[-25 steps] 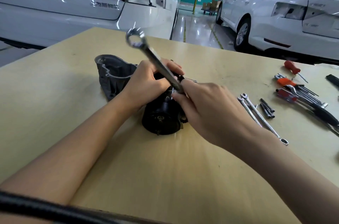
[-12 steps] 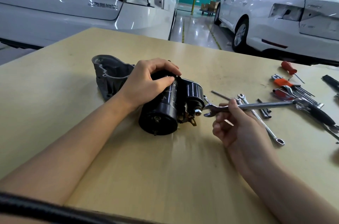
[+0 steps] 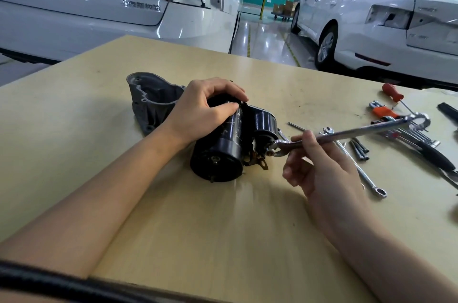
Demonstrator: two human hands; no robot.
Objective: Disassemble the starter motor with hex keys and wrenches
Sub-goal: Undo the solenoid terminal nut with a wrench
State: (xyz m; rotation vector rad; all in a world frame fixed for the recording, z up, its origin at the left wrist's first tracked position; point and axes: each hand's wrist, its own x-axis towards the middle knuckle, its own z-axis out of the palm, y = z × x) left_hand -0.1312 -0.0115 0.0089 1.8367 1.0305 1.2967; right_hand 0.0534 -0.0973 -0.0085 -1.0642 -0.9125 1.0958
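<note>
- right hand (image 3: 319, 168): fingers curled round the shank of a wrench (image 3: 347, 133), gripped close to its open end; the ring end stands free above the tool pile. the open end sits on a nut (image 3: 269, 152) at the motor's near right end; whether it is fully seated cannot be told.
- left hand (image 3: 205, 111): fingers and thumb curled over the top of the motor (image 3: 223, 151), pressing it down to the table (image 3: 223, 228).
- motor: lies on its side near the table's middle, black round end toward the viewer, smaller solenoid cylinder on its right, grey cast housing (image 3: 151, 99) at the far left end.
- handling, judged: a dense, rigid metal body, likely heavy; the round painted casing may roll or slip under torque, so a hold across the top or on the angular housing looks best. the brass tabs (image 3: 257, 162) beside the nut look thin and bendable; keep the wrench off them.
- leverage, judged: a grip so near the head gives little turning force; further out along the shank would give more.
- room: bare table in front and to the left; the near edge lies under the forearms.
- right side: a second wrench (image 3: 359, 171), loose bolts (image 3: 359, 150), a screwdriver (image 3: 392, 95) and pliers (image 3: 433, 154) lie close under the wrench's swing, so a downward stroke may strike them.
</note>
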